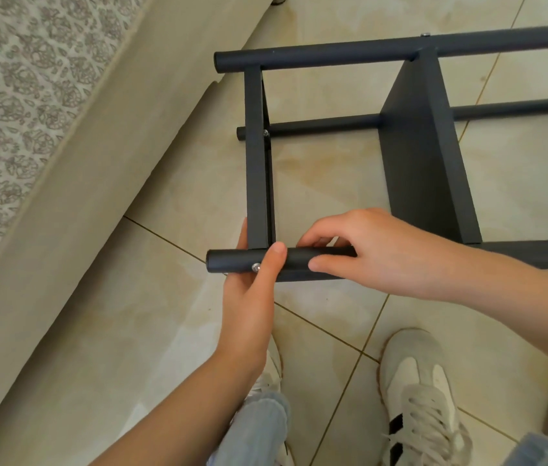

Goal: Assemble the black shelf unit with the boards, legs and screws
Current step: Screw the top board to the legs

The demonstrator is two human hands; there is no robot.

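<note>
Black shelf unit (427,156), lying on its side on the tiled floor (316,183). Your left hand (249,297) and right hand (366,253) both clasp the near leg (229,262). Boards sit between the legs and screws (255,267) are seated, so assembly looks nearly complete, though the far end is unseen.

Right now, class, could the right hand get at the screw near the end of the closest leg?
Probably yes. The right hand grips the same leg close by, and the screw shows uncovered. Only the thumb of the left hand lies between them, so it might need to shift.
</note>
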